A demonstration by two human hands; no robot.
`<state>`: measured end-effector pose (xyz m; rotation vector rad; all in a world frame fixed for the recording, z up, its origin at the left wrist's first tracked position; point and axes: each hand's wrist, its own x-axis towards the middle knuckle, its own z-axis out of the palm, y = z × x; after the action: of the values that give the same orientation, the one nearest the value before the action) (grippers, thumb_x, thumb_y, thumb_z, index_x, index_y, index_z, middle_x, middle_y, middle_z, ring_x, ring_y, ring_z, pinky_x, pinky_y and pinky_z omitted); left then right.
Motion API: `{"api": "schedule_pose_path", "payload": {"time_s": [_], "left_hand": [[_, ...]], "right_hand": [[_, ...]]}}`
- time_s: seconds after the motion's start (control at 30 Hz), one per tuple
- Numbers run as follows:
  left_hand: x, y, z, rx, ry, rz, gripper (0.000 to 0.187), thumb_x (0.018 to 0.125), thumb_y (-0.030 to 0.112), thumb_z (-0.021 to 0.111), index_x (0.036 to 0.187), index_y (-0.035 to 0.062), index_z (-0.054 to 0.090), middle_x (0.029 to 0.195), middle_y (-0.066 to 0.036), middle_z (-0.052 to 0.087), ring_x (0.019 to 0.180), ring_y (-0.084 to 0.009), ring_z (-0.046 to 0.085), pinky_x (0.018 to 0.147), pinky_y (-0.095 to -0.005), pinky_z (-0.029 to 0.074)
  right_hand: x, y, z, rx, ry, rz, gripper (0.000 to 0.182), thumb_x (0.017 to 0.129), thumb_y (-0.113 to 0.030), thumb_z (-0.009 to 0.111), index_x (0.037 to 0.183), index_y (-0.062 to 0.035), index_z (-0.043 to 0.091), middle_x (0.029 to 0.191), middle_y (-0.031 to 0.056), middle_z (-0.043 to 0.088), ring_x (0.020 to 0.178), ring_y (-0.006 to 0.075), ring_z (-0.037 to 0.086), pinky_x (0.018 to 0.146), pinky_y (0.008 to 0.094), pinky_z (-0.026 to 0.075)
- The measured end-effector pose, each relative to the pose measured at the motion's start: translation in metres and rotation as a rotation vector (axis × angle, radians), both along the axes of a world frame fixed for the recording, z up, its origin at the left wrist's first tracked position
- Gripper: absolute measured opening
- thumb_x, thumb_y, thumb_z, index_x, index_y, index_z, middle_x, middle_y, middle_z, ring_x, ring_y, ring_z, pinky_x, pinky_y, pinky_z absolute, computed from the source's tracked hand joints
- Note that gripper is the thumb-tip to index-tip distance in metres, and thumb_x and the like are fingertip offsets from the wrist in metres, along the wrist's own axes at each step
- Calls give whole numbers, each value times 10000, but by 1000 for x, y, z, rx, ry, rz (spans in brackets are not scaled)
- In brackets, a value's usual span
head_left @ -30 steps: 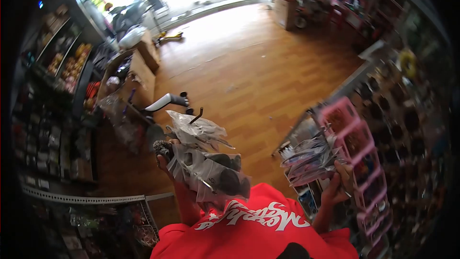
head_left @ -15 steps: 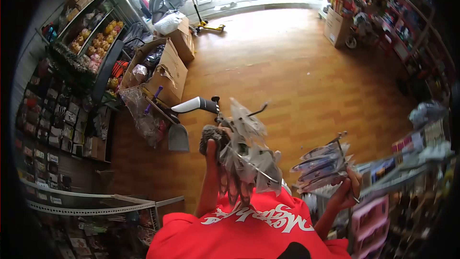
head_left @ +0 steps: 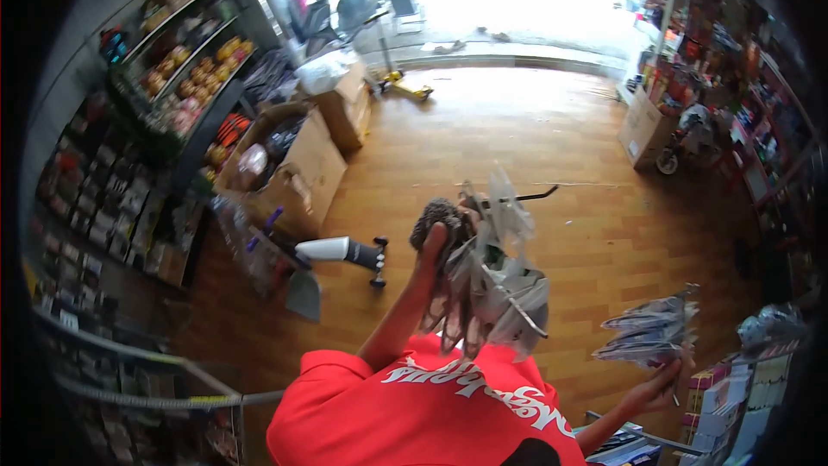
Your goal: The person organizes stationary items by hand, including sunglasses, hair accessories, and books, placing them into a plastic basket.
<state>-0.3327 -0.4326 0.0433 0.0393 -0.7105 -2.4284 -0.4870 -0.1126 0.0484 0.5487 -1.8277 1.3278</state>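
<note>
My left hand (head_left: 440,237) is closed on a grey fluffy cloth (head_left: 434,217) and on a metal hook rod (head_left: 535,195) hung with several clear plastic packets (head_left: 509,289). Those packets dangle in front of my red shirt. Out at the right, my right hand (head_left: 671,373) grips the lower end of another rod, which bears a stack of flat, dark packets in clear wrap (head_left: 645,332). What is inside the packets is hard to make out.
Open cardboard boxes (head_left: 315,177), a grey dustpan (head_left: 304,295) and a white and black floor device (head_left: 341,250) stand at the left. Shelves of goods line both sides. A metal rack rail (head_left: 207,400) is at lower left. A carton (head_left: 645,129) stands at upper right.
The view has turned and shifted. Both hands, with their packets, now appear further right, and the right hand is lower and further out. Book-like boxes show beneath it.
</note>
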Motion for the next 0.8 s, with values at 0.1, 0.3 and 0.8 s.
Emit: {"api": "schedule_pose_path", "payload": {"time_s": [0.1, 0.3, 0.8], "left_hand": [[-80, -23, -4, -24, 141, -150, 613, 834, 464, 554, 1258, 50, 397, 1144, -97, 524, 1055, -211, 527, 924, -362, 423], [-286, -64, -10, -146, 125, -399, 582, 868, 427, 528, 1278, 40, 383, 1122, -67, 524, 1040, -164, 512, 929, -315, 391], [-726, 25, -26, -323, 22, -678, 494, 921, 388, 449, 1259, 31, 399, 1095, -45, 523, 1011, -121, 492, 906, -277, 376]], "right_hand": [[-62, -24, -7, 6, -25, 37, 262, 928, -106, 421, 1038, 89, 558, 848, 132, 536, 558, 134, 489, 513, 231, 412], [-176, -52, -20, -205, -232, 34, 266, 933, -114, 412, 1055, 74, 555, 955, 148, 570, 638, 169, 522, 558, 244, 420], [-491, 11, -40, -20, -132, -480, 299, 939, -133, 409, 1030, 106, 564, 932, 142, 575, 622, 135, 504, 504, 240, 400]]}}
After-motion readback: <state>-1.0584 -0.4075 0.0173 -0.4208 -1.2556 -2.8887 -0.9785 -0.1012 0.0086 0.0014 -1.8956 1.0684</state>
